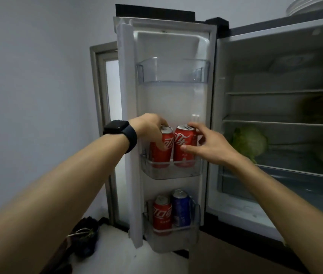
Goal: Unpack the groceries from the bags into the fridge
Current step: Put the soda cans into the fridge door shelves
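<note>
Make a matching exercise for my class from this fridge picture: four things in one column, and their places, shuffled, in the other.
Things:
1. blue can
2. cabbage
3. black watch
4. top door bin

Places or states:
A. left wrist
B. holds nothing
C. bottom door bin, beside a red can
D. shelf inside the fridge

Pairs: 1-C, 2-D, 3-A, 4-B

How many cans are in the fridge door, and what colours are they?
Red cans: 3, two in the middle door bin at and, one in the bottom door bin at
Blue cans: 1, also in the bottom bin
Total: 4 cans
</note>
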Demonstrator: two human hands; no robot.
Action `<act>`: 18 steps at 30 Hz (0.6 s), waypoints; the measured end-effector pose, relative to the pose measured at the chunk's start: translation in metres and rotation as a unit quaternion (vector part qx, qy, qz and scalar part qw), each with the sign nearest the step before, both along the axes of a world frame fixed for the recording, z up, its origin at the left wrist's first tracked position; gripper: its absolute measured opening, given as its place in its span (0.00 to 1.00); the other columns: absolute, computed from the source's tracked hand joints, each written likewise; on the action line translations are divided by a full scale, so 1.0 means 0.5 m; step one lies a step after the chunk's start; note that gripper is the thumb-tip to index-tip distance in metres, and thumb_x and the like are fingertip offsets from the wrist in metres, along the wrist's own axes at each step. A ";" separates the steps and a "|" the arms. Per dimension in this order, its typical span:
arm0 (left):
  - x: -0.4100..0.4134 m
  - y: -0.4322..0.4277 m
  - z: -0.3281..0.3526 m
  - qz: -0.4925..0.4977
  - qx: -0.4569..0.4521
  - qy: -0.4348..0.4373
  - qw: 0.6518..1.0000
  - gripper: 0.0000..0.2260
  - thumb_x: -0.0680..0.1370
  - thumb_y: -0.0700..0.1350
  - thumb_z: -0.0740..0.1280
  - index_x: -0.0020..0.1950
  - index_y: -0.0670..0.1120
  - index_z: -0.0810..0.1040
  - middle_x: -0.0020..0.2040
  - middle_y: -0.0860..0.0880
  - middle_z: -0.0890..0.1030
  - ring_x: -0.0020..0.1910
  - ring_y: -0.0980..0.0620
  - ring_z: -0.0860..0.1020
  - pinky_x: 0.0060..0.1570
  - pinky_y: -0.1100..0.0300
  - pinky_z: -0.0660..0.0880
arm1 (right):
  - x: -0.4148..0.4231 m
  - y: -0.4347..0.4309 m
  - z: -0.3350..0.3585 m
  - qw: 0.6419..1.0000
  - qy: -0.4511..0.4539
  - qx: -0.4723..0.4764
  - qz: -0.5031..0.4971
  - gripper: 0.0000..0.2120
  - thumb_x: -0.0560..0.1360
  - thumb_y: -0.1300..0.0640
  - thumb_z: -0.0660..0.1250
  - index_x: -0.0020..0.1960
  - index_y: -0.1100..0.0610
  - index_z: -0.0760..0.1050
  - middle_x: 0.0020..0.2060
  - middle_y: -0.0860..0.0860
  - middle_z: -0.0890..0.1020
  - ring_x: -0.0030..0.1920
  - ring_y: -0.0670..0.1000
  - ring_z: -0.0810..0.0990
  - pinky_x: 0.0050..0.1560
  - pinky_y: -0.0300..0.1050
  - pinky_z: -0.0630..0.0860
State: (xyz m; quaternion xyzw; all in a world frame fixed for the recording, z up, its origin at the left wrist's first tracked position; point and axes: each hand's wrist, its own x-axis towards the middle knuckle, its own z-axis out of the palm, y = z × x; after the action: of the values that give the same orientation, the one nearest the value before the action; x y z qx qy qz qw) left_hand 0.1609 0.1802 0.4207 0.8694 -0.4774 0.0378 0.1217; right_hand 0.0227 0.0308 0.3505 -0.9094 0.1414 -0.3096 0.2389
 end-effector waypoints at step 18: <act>-0.019 -0.024 -0.026 0.081 -0.008 -0.055 0.995 0.25 0.76 0.51 0.72 0.72 0.51 0.71 0.65 0.44 0.74 0.59 0.41 0.77 0.57 0.49 0.77 | 0.043 0.008 -0.022 0.994 -0.010 -0.093 -0.054 0.41 0.76 0.43 0.70 0.81 0.52 0.52 0.74 0.53 0.68 0.72 0.55 0.70 0.71 0.58 0.69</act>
State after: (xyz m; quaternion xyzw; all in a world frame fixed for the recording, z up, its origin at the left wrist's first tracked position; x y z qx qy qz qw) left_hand 0.1515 0.1681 0.4077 0.9011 -0.4107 0.0989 0.0984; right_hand 0.0439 0.0346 0.3397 -0.9154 0.1585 -0.3433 0.1379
